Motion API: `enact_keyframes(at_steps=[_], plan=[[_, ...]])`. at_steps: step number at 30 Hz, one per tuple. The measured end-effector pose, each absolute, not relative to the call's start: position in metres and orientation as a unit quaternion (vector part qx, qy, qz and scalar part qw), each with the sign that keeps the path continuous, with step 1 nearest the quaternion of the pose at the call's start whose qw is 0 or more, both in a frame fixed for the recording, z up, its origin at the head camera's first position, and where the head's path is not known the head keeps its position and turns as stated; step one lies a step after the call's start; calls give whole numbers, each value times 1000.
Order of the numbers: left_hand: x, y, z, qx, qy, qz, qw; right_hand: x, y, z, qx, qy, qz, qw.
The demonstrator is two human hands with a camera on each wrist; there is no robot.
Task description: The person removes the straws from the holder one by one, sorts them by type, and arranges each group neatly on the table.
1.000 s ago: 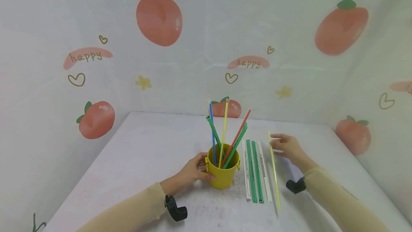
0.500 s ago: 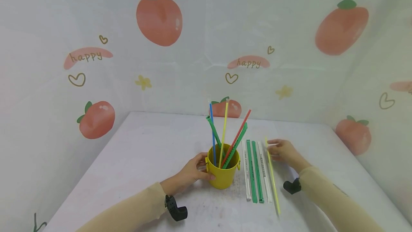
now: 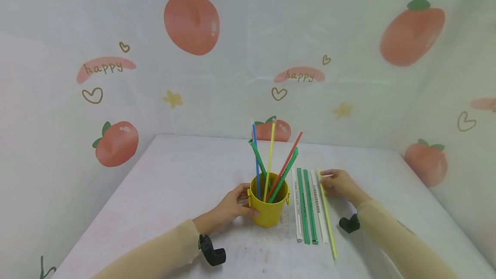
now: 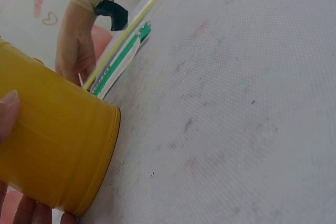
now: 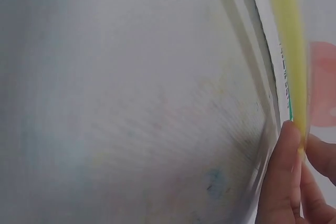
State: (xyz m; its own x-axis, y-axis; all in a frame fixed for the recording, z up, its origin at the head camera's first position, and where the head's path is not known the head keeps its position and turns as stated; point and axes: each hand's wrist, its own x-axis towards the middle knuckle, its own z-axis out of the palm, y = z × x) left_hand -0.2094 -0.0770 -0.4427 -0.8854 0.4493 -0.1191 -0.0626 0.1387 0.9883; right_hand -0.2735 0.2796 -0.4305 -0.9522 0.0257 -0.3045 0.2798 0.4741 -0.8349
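Note:
My left hand (image 3: 228, 206) grips the side of a small yellow bucket (image 3: 267, 215) with thumb in front and fingers behind. Blue (image 3: 256, 162), yellow (image 3: 270, 154) and red (image 3: 286, 163) straws lean inside it, beside two green-wrapped ones (image 3: 284, 176). To the right, my right hand (image 3: 340, 183) pinches a yellow straw (image 3: 327, 221) near its far end. In the right wrist view this straw (image 5: 287, 35) shows a clear wrapper, with thumb and fingertips closed on it. It lies along the right side of a row of wrapped straws.
Between bucket and right hand, white (image 3: 297, 218) and green (image 3: 303, 210) paper-wrapped straws lie side by side on the white tabletop (image 3: 186, 167). A fruit-print cloth (image 3: 240, 55) hangs behind the table. Each wrist wears a black camera (image 3: 211, 251).
My right hand has moved left and down with the yellow straw, bringing it close to the row's outer white straw. The left hand and bucket have stayed in place.

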Motion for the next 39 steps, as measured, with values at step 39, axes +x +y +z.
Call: enact_keyframes(at_steps=[39], plan=[[-211,-77,-445,143,719,650,199,-280,276,-432,127,869,-458,140]])
